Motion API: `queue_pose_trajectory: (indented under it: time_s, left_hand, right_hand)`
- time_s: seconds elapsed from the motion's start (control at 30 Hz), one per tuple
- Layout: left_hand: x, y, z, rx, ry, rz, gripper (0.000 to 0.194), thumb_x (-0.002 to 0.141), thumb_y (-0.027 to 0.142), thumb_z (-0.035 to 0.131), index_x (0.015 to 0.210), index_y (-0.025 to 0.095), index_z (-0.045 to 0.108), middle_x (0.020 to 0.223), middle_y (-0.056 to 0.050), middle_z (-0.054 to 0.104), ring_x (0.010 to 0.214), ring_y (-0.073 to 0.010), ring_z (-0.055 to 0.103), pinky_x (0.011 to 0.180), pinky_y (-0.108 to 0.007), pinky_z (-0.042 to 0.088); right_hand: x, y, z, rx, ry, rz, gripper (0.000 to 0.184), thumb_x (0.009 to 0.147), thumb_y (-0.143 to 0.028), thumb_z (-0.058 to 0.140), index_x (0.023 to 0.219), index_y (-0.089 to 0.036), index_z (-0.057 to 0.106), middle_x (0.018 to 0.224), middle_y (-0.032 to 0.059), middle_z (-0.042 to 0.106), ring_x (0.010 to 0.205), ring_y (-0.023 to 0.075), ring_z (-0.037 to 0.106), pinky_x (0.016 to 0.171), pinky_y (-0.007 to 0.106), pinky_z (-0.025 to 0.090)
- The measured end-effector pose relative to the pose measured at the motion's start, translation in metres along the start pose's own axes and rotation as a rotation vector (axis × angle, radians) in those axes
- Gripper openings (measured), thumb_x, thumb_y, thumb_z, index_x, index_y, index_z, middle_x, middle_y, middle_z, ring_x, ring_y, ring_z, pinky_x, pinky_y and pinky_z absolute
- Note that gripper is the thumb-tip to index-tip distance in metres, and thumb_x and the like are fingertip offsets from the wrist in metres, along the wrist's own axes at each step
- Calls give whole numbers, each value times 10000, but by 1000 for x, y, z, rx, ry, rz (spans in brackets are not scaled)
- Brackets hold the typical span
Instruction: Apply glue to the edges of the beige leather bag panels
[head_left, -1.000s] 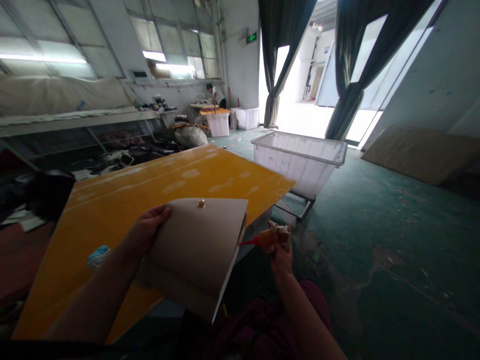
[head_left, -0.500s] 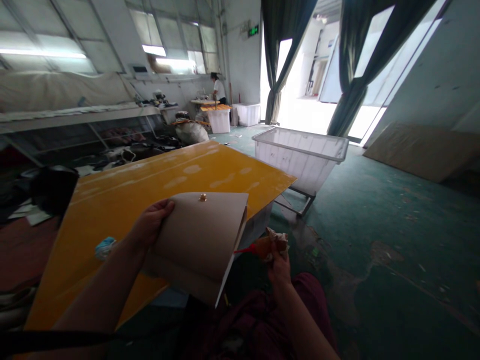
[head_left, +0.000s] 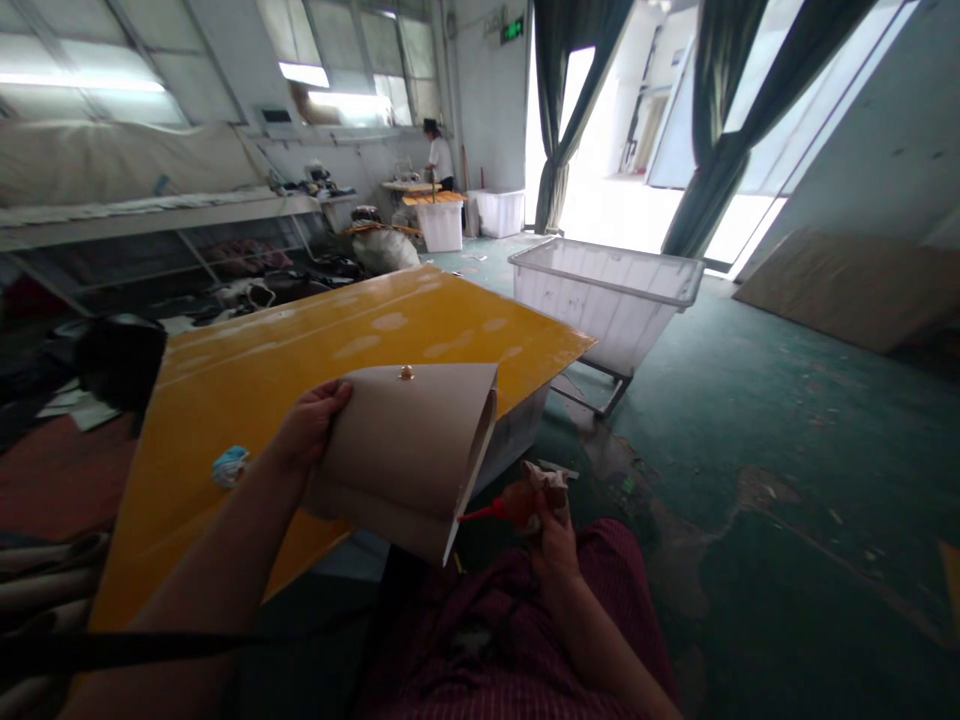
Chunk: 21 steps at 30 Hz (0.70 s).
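Note:
My left hand (head_left: pixel 309 428) grips the left edge of a beige folded leather piece (head_left: pixel 405 450) with a small brass stud (head_left: pixel 406 373) near its top, held up above the yellow table (head_left: pixel 300 360). My right hand (head_left: pixel 551 520) holds an orange squeeze bottle (head_left: pixel 514 503) with a red nozzle, wrapped in a crumpled rag. The nozzle tip points at the lower right edge of the leather piece, where its layers part.
A clear plastic bin (head_left: pixel 607 300) on a metal frame stands on the green floor beyond the table. A small blue-white scrap (head_left: pixel 229 465) lies on the table. A person (head_left: pixel 437 160) works at a far bench with white tubs. Shelves with clutter run along the left.
The nozzle has slid down along the leather piece's right edge toward its lower corner. The view has shifted so that hands and leather sit lower and closer to my lap.

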<state>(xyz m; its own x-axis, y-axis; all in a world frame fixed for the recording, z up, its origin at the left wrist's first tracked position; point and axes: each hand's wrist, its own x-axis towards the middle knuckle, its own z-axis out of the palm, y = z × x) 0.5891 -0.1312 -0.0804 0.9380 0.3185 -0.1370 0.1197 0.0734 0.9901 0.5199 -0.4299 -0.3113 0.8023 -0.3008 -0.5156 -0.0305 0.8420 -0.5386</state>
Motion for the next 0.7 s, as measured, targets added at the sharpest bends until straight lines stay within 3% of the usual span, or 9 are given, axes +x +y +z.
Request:
queue_pose_trajectory:
  time_s: [0.23,0.43,0.57,0.7]
  left_hand:
    - [-7,-3,0,-21,20,11,538,416,374,935,832,148,679,709,-9,668,604,-141,541,573,-231,440]
    - [-7,-10,-5,-11,30,42,539,455,426,935,836,161,660,700,-7,649,607,-142,532,577,-233,435]
    - [-5,-15,-12,-67,20,37,640,400,458,972,876,151,674,728,-2,670,621,-138,555,577,-224,456]
    - [-5,-14,-15,-77,25,-2,668,366,424,992,896,137,702,741,-11,693,616,-138,580,556,-217,476]
  right_hand:
    - [-27,2,-10,-4,-18,40,789,402,-375,1015,1117,-258,704,995,-7,767,809,199,731,663,287,621]
    - [-48,4,-20,-37,-75,94,754,408,-413,1030,1068,-236,710,1001,2,766,822,189,725,680,279,619]
    - [-41,0,-21,-3,-25,51,753,394,-430,1027,1052,-246,713,982,0,767,774,195,724,645,292,622]
    - [-12,-17,-14,52,-5,-35,669,470,-403,991,1053,-249,700,972,-16,764,772,177,727,631,258,613]
